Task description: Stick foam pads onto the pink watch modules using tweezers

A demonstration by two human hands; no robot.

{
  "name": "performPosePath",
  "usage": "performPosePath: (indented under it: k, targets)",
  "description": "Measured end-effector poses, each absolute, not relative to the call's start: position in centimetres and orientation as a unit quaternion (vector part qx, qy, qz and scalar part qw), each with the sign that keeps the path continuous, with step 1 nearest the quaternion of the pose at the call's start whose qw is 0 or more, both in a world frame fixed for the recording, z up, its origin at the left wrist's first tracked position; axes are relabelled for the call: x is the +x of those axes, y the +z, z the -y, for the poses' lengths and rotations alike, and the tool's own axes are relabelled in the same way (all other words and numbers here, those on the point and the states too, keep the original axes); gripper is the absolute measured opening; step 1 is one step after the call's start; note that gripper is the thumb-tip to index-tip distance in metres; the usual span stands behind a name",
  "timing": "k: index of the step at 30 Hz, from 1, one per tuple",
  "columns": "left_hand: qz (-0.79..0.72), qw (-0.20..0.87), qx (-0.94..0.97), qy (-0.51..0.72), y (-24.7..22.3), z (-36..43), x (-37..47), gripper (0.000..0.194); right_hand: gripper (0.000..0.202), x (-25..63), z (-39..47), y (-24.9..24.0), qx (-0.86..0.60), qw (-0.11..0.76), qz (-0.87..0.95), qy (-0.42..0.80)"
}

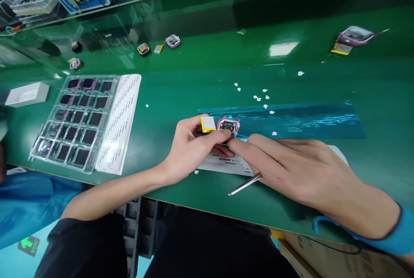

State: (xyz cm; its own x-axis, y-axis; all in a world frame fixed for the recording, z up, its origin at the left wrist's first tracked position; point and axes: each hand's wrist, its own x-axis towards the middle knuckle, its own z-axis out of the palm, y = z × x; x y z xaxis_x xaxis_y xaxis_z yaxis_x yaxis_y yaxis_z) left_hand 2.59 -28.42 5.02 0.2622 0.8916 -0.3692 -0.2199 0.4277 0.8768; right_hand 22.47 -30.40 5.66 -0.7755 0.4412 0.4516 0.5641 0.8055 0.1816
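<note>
A small purple-rimmed device with its inside open is held by my left hand, the thumb resting over its near edge. Beside the device, to its left, a yellow-edged battery lies against the fingers of the same hand. My right hand is closed, its index fingertip touching the device's near right side. Metal tweezers stick out from under its curled fingers, tips pointing left. Beneath the hands lies a white printed sheet, partly covered.
Left, a clear tray of dark screens stands beside a white label sheet. A blue film strip and white scraps lie beyond my hands. More devices sit farther back. A person's blue sleeve shows at left.
</note>
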Motion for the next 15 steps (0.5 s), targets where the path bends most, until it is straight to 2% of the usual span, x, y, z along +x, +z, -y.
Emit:
performPosePath:
  k: [9,15]
  targets:
    - [-0.474,0.675,0.376,0.422,4.73,28.77,2.52,0.017,0.029,22.06,30.33,5.66,-0.249,0.221,0.924,-0.189]
    - [-0.45,0.679,0.379,0.44,4.77,28.64,2.45,0.017,0.046,22.84,30.32,4.84,-0.278,0.251,0.916,-0.146]
